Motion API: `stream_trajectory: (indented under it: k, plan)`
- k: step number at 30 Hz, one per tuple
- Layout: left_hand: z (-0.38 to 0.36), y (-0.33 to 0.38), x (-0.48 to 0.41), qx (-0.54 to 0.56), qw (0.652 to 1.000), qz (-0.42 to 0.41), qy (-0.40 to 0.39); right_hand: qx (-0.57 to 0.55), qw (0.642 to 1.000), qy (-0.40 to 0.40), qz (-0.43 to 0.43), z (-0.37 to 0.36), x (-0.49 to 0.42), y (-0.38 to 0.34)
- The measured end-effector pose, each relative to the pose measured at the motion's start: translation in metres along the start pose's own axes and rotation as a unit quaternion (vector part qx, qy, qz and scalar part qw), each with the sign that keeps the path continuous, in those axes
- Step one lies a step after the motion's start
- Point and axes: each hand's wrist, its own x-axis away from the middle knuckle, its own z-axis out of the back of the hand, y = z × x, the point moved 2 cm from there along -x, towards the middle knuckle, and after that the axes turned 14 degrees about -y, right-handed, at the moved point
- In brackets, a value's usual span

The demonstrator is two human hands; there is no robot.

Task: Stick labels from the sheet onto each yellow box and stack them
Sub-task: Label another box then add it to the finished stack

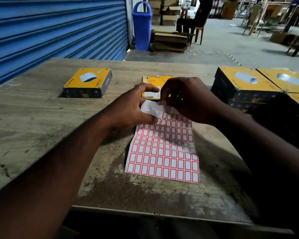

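Seemingly peeling a label: left hand (133,107) presses the white, red-bordered label sheet (164,152) onto the wooden counter (41,118); right hand (185,99) pinches its curled top edge; next, that label likely goes on the flat yellow box (150,79) behind.

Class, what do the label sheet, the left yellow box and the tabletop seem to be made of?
White sheet of red-bordered labels: thin paper, creased and curled at its top. Flat yellow box on the left: probably printed card, with crisp folded edges. Worn grey tabletop: wood or wood-look laminate; streaky grain, scuffed matt patches.

Left hand (134,107) pressing down, right hand (186,99) pinching
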Motion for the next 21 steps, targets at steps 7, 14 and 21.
stream_trajectory:
  k: [7,14,21]
  plan:
    - [0.0,0.002,0.0,-0.109,0.994,0.015,0.004,-0.035,0.999,0.029,-0.025,0.003,0.0,0.005]
    - [0.005,-0.003,0.002,-0.207,0.977,0.028,0.033,-0.03,0.997,0.053,-0.049,0.004,-0.004,0.013]
    - [0.012,0.001,0.004,-0.188,0.973,-0.015,0.13,0.003,0.999,0.035,-0.037,0.002,-0.004,0.014]
